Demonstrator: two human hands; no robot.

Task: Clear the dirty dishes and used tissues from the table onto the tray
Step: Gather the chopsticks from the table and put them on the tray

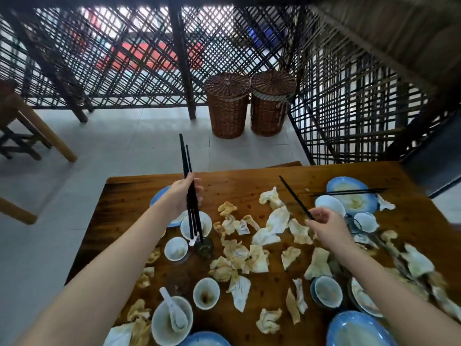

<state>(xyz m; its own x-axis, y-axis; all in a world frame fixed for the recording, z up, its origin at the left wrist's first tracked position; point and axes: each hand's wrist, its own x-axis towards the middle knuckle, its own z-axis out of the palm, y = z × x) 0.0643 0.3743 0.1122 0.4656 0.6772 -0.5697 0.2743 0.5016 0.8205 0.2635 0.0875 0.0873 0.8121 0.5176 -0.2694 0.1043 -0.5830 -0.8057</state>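
Chopstick collection is judged under way. A chopstick bundle [192,211] is grasped in the left hand [183,193]'s grip; a single chopstick [295,197] is pinched in the right hand [326,227]. Over the worktop [249,181] are strewn dirty bowls [205,293] and crumpled tissues [277,221]. No tray is seen; joining both lots seems called for.

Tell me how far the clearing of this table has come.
Barely begun. No tray is in view, and nothing looks cleared. In hand: the left hand grips a bundle of black chopsticks; the right hand pinches one more black chopstick. Left: crumpled stained tissues, small white bowls and blue plates cover the brown wooden table.
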